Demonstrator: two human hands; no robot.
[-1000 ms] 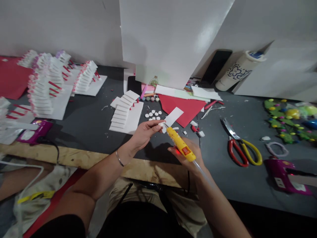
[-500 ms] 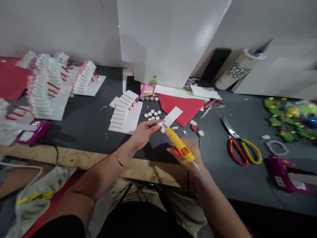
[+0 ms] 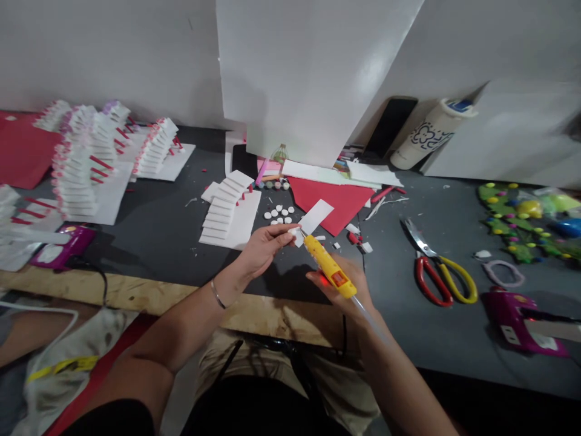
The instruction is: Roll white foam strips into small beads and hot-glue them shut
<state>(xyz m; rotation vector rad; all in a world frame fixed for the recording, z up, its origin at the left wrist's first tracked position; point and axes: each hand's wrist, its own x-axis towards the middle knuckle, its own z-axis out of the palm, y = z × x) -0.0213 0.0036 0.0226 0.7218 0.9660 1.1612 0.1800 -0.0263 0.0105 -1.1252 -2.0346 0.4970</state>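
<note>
My left hand (image 3: pixel 265 247) pinches a small white piece (image 3: pixel 298 235) between thumb and fingers; its exact shape is partly hidden. My right hand (image 3: pixel 342 280) is wrapped round a yellow hot glue gun (image 3: pixel 330 266), whose clear glue stick (image 3: pixel 368 317) trails back over the wrist. The gun's metal nozzle is at the white piece, though I cannot tell if it touches. Behind the fingers lie a white strip (image 3: pixel 317 215) and several small white discs (image 3: pixel 276 212). To the left, a fan of white foam steps (image 3: pixel 222 209) stands on a white base (image 3: pixel 246 221).
Red-and-yellow-handled scissors (image 3: pixel 433 272) lie to the right, with a purple power socket (image 3: pixel 521 321) nearby. A bottle (image 3: pixel 431 134) and phone (image 3: pixel 391 128) lean at the back. Finished-looking stair models (image 3: pixel 82 172) crowd the left. Scraps surround a red sheet (image 3: pixel 333 203).
The view has shifted slightly. Both hands keep their hold, and the white piece at the nozzle looks a little more tilted and exposed.
</note>
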